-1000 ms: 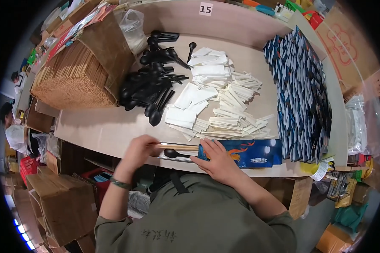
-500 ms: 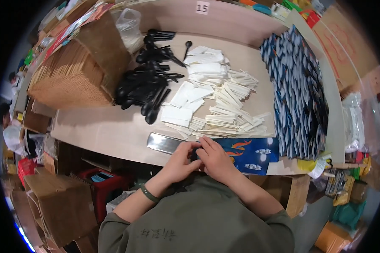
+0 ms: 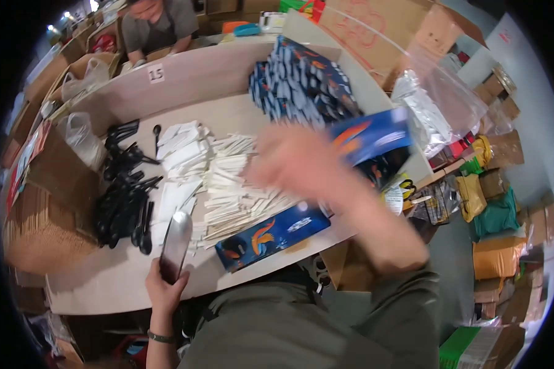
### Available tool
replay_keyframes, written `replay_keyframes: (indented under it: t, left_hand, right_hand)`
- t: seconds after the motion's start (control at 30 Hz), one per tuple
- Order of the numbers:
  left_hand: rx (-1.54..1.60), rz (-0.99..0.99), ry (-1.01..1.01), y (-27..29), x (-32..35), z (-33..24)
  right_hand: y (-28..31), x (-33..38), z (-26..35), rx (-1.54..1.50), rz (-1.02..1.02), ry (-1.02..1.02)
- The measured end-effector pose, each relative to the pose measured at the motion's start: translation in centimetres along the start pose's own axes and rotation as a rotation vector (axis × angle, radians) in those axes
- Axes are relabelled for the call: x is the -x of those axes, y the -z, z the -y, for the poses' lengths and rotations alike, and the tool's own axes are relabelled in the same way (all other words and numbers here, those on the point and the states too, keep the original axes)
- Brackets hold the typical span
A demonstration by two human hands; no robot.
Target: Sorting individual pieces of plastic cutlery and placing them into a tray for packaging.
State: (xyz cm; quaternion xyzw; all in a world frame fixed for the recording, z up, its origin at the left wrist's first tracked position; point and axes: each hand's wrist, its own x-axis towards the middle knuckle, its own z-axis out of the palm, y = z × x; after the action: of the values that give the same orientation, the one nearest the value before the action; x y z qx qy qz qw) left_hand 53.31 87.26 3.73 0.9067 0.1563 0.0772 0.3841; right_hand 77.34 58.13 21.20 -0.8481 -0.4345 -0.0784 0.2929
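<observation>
1. Landmark: blue packet lying flat at the table's near edge, long axis slanting up to the right.
2. Left hand sits left of the packet, closed around the lower end of a shiny pouch; the pouch stands upward over the table.
3. Right hand is above the packet, motion-blurred, touching a second blue packet raised to its right; finger spread cannot be told.
4. Black spoons and white sachets lie beyond the packet.
</observation>
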Motion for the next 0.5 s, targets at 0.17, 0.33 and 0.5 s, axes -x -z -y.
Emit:
replay_keyframes:
  t: [0.17,0.33,0.5]
  left_hand:
    - [0.705,0.396,0.284,-4.3,0.7,-1.3]
    - [0.542,0.483,0.186,-3.6,1.2,-3.9]
    - [0.774,0.516,0.288,-4.9,1.2,-2.4]
  right_hand:
    - [5.3,0.2,-10.4,0.506,-0.282,0.275]
    - [-1.4,2.3,-10.1,0.490,-0.140,0.219]
    - [1.1,0.3,-12.9,0.436,-0.378,0.089]
